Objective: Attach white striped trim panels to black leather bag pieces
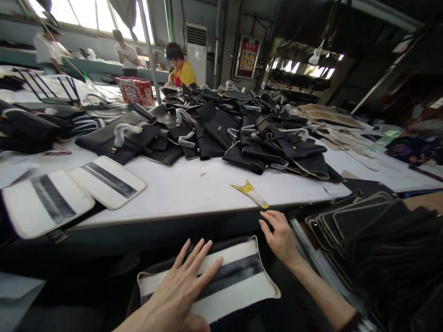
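Note:
A white panel with a dark stripe (238,281) lies low in front of me, below the table edge. My left hand (183,286) rests flat on it with fingers spread, open. My right hand (280,235) hovers just past the panel's right corner, near the table edge, fingers loosely extended and holding nothing. A small yellow-handled scraper (251,192) lies on the white table (194,189) just beyond my right hand.
Two more white striped panels (69,193) lie at the table's left. A big heap of black bags (224,133) covers the table's far half. Black flat pieces (349,216) are stacked at the right. A red box (135,90) and three people stand at the back.

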A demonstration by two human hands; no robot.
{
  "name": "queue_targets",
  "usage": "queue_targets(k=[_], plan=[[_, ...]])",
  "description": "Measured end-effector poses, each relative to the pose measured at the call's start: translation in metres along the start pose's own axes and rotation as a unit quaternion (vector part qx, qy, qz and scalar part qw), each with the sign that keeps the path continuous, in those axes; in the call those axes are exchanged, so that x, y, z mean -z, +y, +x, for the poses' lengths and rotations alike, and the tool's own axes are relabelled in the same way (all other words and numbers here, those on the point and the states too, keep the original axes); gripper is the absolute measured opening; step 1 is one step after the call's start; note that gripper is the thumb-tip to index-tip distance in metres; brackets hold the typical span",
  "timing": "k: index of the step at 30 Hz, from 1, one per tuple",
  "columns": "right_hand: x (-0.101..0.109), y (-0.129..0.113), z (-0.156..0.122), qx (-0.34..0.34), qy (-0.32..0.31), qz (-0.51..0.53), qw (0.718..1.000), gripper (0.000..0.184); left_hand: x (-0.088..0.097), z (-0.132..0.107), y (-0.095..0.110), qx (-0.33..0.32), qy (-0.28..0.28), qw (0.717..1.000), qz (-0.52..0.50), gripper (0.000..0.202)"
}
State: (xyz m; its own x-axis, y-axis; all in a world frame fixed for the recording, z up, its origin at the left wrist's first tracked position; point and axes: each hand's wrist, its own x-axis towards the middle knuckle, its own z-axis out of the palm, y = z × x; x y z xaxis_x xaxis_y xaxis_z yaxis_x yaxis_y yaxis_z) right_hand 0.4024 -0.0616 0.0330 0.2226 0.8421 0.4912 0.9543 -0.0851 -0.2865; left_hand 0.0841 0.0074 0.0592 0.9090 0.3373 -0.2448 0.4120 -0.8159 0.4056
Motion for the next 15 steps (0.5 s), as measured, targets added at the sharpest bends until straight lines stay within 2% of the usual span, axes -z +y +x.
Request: queue_targets(k=[4, 9, 12, 15], plan=[[-0.043, 0.037, 0.058, -0.051, -0.065, -0.043, 0.996, 0.034, 0.006, 0.027, 0.016, -0.038, -0.015, 0.999, -0.034, 0.114], [-0.077, 0.043, 0.107, -0.100, -0.133, -0.042, 0.985, 0.035, 0.004, 0.067, 0.029, -0.114, 0.003, 0.990, -0.082, 0.117], [-0.076, 0.044, 0.116, -0.129, -0.160, -0.006, 0.979, 0.029, 0.003, 0.087, 0.037, -0.160, 0.010, 0.982, -0.105, 0.116], [-0.054, 0.054, 0.103, -0.179, -0.157, 0.046, 0.970, 0.028, 0.004, 0.103, 0.045, -0.204, 0.011, 0.972, -0.118, 0.111]])
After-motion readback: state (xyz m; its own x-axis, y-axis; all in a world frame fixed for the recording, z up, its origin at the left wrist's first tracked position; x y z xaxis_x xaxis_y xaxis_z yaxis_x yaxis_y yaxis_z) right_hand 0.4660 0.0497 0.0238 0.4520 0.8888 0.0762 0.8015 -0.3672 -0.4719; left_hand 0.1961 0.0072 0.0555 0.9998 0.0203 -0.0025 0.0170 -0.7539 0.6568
